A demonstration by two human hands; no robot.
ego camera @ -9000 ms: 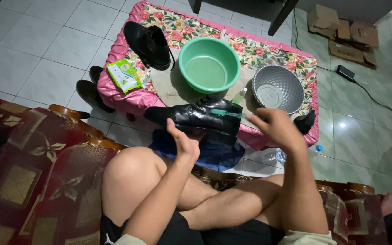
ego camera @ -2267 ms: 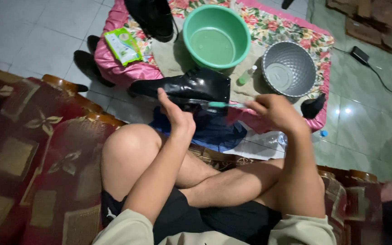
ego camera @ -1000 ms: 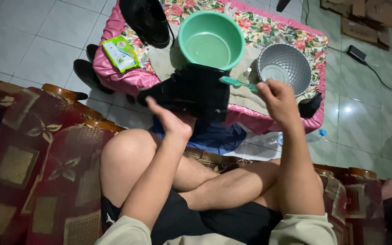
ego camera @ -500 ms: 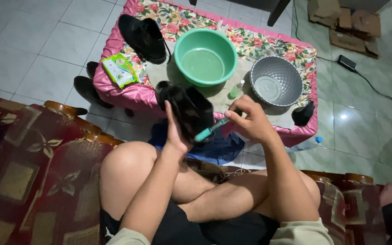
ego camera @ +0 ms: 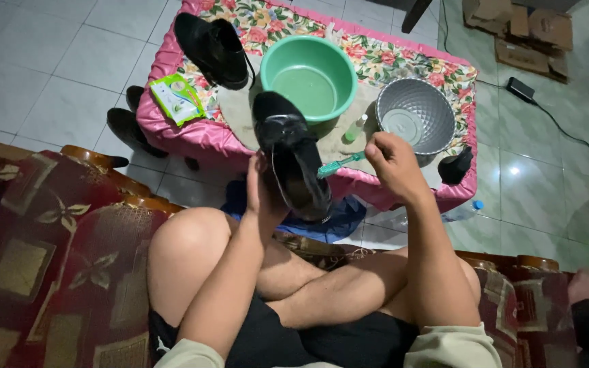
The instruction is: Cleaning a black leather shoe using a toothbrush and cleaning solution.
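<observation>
Your left hand grasps the black shoe above your knees at the counter's near edge — long axis running away from you, toe toward the green basin. The shoe is glossy, laces showing on top. Your right hand has its fingers clenched on a green toothbrush, head against the shoe's side. The basin holds water; the grey basket beside it — contents cannot be told.
</observation>
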